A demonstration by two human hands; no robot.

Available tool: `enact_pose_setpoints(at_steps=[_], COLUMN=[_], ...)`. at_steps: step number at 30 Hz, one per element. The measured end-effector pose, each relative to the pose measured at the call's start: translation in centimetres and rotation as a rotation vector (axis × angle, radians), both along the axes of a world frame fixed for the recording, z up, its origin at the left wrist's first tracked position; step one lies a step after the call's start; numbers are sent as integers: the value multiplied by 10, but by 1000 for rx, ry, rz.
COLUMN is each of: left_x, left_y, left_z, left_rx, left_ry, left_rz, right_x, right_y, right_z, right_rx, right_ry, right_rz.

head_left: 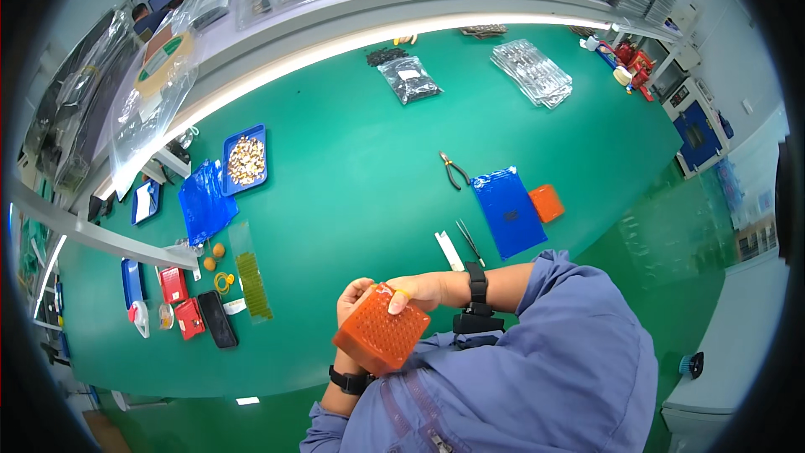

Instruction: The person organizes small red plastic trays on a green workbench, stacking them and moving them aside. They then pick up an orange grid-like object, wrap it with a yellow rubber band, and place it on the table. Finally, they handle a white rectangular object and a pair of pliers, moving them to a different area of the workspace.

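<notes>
Close to my body, at the table's near edge, I hold an orange block (384,331) with rows of small dimples on its face. My left hand (352,298) grips its far left side, with its fingers partly hidden behind it. My right hand (412,290) is closed on the upper right edge, thumb on the dimpled face. Something yellow shows at a right fingertip. Beyond the right wrist lie tweezers (470,243), a white strip (449,251) and a blue sheet (509,212). A second orange block (547,203) sits beside that sheet.
Pliers (454,171) lie mid-table on the green mat. At left are a blue tray (265,159) of small parts, blue bags (205,201), a phone (218,320) and red boxes (173,285). A bag of black parts (409,80) and clear trays (532,73) lie farther back, below a shelf.
</notes>
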State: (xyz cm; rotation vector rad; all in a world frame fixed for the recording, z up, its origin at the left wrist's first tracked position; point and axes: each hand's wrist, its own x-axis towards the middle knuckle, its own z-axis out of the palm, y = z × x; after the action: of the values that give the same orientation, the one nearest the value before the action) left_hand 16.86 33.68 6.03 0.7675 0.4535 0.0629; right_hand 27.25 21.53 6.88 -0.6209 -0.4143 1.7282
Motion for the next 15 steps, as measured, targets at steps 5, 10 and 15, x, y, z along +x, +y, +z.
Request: enact_pose_setpoints(at_steps=[5,10,15], left_x=[0,-3,0], left_y=[11,11,15], left_z=[-19,-22,-24], left_rx=[-120,196,526], left_ry=[-11,-2,-71], left_rz=[9,-112,-153], right_x=[-5,-5,-8], right_y=[-3,-12,-13], right_z=[-5,-5,-1], right_rx=[-50,-104,-143], right_ry=[-58,-27,-38], right_rz=[-14,16,16])
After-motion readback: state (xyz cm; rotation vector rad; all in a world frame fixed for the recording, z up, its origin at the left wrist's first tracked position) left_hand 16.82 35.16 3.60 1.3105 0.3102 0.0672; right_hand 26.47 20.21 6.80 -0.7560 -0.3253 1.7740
